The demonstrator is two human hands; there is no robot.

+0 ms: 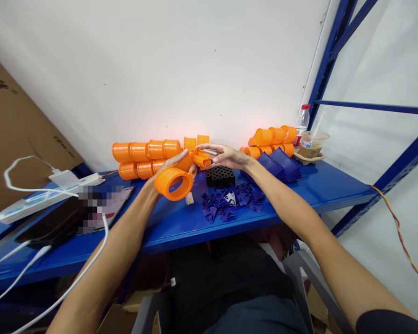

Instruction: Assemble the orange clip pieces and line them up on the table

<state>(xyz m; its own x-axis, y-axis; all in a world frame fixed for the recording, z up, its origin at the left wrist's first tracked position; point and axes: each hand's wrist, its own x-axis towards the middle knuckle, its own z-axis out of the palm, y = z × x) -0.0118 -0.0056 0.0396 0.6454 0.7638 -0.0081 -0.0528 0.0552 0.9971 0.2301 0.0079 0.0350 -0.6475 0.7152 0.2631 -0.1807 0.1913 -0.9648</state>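
In my left hand (174,160) is an orange plastic part (174,183) with a wide open ring at the near end and a boxy, channelled section at the far end. The left fingers are wrapped round its middle. My right hand (230,157) is at the boxy end, its forefinger stretched over the top and its thumb by the side, closed on that end. Whether a small piece sits between the right fingers is hidden. Below the right hand lie a block of black tubes (220,177) and a loose pile of dark blue plastic pieces (244,197).
Orange cylindrical parts (139,151) are stacked against the wall at left, more orange parts (264,136) at right. Blue flat plates (277,164), a bottle (302,120) and a drink cup (311,144) stand right. A power strip (48,197), phone (52,220) and white cables lie left.
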